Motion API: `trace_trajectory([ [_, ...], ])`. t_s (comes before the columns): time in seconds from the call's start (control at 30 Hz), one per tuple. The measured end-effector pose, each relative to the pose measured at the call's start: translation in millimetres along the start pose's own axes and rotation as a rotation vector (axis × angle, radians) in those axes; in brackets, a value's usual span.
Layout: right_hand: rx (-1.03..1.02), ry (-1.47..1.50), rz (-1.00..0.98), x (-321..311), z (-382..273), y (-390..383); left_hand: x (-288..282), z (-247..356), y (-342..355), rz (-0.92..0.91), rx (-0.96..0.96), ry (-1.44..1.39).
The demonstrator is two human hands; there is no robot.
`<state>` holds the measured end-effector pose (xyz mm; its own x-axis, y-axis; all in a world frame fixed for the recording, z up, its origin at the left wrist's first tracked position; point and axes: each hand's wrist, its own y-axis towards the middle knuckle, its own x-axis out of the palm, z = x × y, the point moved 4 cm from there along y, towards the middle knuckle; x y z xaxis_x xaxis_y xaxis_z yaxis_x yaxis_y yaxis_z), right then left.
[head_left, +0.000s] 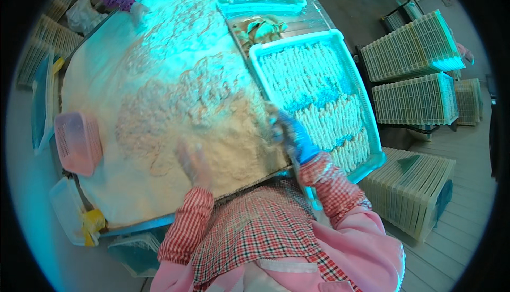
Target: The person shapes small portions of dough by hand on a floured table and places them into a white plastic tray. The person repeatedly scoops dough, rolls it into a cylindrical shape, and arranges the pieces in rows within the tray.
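Note:
Over the floured worktop, my left hand is blurred by motion, its fingers stretched out and holding nothing that I can see. A wide heap of pale, flour-coated pieces lies just beyond it. My right hand, in a blue glove, is at the worktop's right edge beside a light-coloured tray. Its fingers are smeared, so whether they hold anything is unclear. Inside the tray, pale breaded strips lie in close rows, with one shorter row group at the near end.
A pink basket stands at the worktop's left edge. Across the table is another person's gloved hand. A second tray and a crumpled cloth-like bundle sit beyond mine. Stacked trays stand on the right.

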<state>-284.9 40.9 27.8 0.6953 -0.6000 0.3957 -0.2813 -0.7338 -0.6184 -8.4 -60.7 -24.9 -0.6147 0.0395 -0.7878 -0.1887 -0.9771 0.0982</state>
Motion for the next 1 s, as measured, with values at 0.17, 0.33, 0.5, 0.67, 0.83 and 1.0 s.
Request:
trace_trajectory([
  [0.17,-0.466,-0.413,0.511,-134,-164,33,-39,-16,-32,0.077,-0.048,0.027],
  [0.33,-0.379,-0.640,0.520,-360,-230,160,-17,-63,-49,0.110,-0.370,-0.163],
  [0.5,-0.218,-0.535,0.395,-304,-208,176,-22,-44,-33,0.050,-0.696,-0.347],
  [0.67,-0.214,-0.721,0.468,-350,-205,180,-20,-20,-20,-0.142,-0.579,-0.466],
  [0.83,-0.666,-1.289,0.429,-440,-225,150,-33,-21,9,-0.154,-0.575,-0.746],
  [1.0,-0.277,-1.750,0.730,-308,-193,129,-72,-2,6,-0.145,-0.398,-0.745],
])
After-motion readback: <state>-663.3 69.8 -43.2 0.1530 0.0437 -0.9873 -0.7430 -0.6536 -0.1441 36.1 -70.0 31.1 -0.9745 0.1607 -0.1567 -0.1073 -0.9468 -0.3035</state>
